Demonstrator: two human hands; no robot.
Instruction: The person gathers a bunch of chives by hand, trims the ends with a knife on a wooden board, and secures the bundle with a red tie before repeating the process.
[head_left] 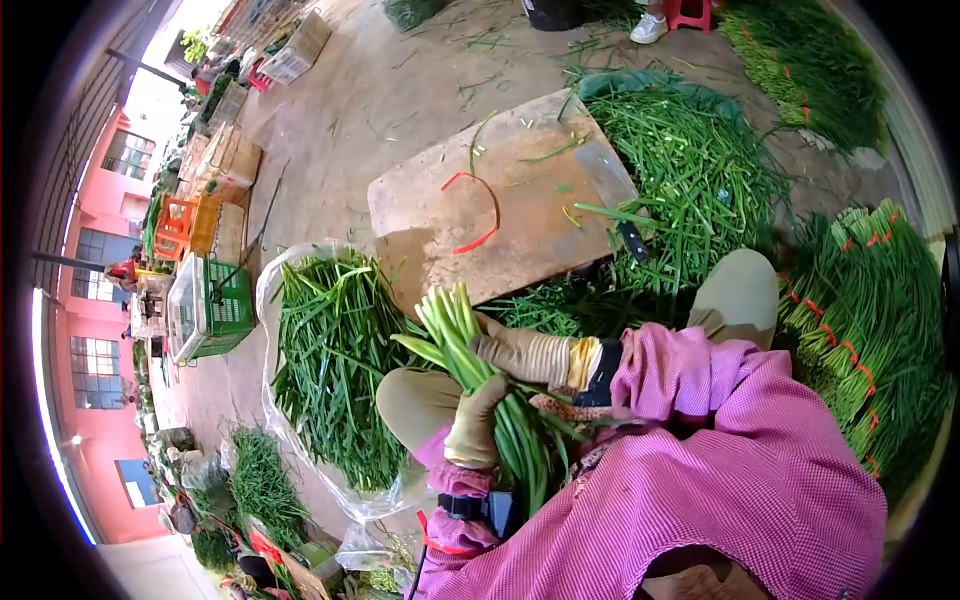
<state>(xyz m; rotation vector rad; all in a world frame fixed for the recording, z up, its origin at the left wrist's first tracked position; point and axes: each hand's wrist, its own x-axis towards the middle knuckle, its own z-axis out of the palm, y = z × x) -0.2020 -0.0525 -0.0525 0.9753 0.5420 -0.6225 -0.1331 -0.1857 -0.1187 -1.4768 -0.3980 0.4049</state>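
My left hand (474, 425), in a beige glove, is closed around the middle of a bunch of long green-leaf stalks (452, 325). The pale stem ends point up and away from me, and the leaves hang down toward my lap. Closed on the same bunch nearer its stem end is my right hand (525, 355), also gloved; its fingertips are partly hidden behind the stalks. Just beyond both hands lies a worn wooden board (420, 190). On it are a curved red strip (492, 200) and a few leaf scraps. A dark knife handle (633, 240) shows at the board's right edge.
Loose cut leaves fill a clear plastic sheet (335, 370) at left and a heap (690, 180) right of the board. Red-banded bundles (870, 340) lie at far right. A green crate (225, 300) stands further left. Another person's shoe (649, 28) is at the top.
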